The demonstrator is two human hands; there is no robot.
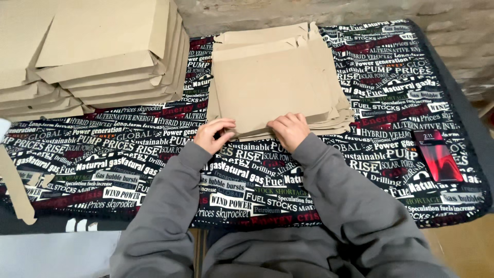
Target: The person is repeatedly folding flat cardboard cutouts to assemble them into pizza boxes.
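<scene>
A stack of flat brown cardboard blanks [272, 82] lies in the middle of the table. My left hand [213, 135] pinches the near left corner of the top sheet. My right hand [289, 128] rests curled on the stack's near edge, its fingers gripping the top sheet. Both grey sleeves reach in from below.
Folded cardboard boxes [103, 51] are piled at the far left. A black tablecloth [128, 154] covered in printed words drapes the table. A phone with a red screen [438, 156] lies at the right. A loose cardboard strip [15, 190] hangs over the left edge. A stone wall stands behind.
</scene>
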